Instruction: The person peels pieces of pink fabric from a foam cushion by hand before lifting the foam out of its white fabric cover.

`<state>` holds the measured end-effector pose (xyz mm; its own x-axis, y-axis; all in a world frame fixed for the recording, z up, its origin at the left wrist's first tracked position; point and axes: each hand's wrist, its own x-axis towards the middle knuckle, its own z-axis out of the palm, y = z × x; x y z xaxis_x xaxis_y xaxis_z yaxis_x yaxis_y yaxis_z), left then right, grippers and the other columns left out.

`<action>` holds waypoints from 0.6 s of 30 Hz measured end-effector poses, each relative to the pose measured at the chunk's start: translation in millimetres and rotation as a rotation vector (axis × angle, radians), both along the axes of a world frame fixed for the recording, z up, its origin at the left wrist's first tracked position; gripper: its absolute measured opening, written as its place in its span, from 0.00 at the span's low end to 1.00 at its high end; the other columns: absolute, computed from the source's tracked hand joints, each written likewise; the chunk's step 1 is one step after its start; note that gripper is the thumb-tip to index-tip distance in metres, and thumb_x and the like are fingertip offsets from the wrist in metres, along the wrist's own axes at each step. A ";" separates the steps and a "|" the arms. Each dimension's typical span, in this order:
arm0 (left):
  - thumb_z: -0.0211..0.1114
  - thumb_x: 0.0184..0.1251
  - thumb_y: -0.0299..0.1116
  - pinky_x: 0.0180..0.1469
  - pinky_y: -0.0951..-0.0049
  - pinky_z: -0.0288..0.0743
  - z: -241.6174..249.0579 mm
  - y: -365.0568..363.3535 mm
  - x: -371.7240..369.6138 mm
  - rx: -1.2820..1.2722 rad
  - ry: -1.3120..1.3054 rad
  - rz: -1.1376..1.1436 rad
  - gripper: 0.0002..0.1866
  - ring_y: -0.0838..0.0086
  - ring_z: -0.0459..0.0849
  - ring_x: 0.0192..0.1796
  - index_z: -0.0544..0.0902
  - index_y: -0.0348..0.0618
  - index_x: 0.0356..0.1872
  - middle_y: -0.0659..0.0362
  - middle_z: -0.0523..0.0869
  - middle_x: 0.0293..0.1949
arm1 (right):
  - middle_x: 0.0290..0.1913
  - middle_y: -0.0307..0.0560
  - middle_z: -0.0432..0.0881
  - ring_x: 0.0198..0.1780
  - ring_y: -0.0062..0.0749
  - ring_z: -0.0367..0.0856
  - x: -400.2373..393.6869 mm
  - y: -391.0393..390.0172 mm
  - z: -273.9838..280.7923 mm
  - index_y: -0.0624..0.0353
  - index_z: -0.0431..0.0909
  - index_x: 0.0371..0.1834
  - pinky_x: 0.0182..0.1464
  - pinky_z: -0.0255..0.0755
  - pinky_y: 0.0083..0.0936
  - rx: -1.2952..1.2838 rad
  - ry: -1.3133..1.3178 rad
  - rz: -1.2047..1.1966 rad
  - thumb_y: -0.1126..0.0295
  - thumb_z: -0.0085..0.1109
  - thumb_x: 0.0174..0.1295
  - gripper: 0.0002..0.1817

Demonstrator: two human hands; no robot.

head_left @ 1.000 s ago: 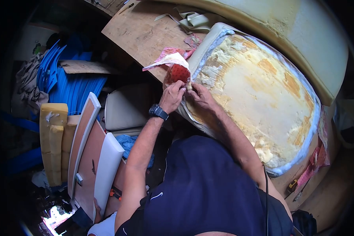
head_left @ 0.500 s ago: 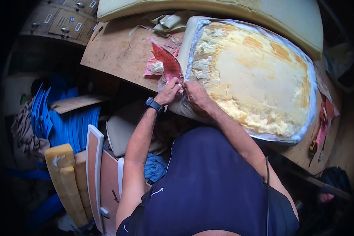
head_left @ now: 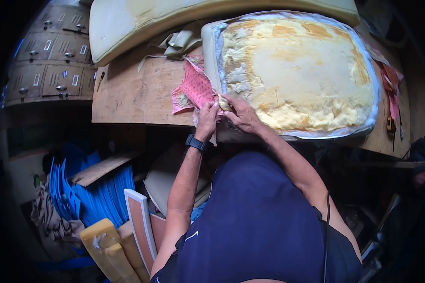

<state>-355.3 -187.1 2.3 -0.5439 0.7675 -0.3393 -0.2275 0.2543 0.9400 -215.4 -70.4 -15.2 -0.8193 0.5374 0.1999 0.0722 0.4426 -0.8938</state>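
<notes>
On the wooden workbench lies a cushion (head_left: 307, 75) with its worn yellow foam showing and a cream cover around the side. A strip of pink dotted fabric (head_left: 197, 86) hangs at its near left corner. My left hand (head_left: 207, 120), with a watch at the wrist, is closed on the lower end of this fabric. Close beside it, my right hand (head_left: 243, 116) pinches a cream cover edge (head_left: 225, 104) at the same corner. The fingertips of both hands nearly meet, and the exact join between fabric and cover is hidden by them.
Behind the cushion lies a long cream padded piece (head_left: 212, 21). A tape measure (head_left: 390, 125) and red fabric scraps (head_left: 392, 89) are at the bench's right. Metal lockers (head_left: 56, 56) stand back left. Blue sheets (head_left: 101, 198) and yellow foam blocks (head_left: 106, 245) fill the floor at left.
The view has shifted, showing more of the lockers. The pink strip, raised before, now leans flatter to the left. My right hand has opened out slightly and shows the cream edge between its fingers.
</notes>
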 end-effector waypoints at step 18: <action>0.63 0.80 0.33 0.35 0.81 0.72 8.8 -5.6 -5.9 -0.168 -0.095 -0.195 0.09 0.85 0.78 0.32 0.77 0.39 0.48 0.65 0.83 0.32 | 0.37 0.50 0.82 0.40 0.47 0.82 -25.7 -11.9 -35.7 0.59 0.80 0.43 0.44 0.79 0.41 0.444 -0.122 -0.301 0.67 0.56 0.70 0.08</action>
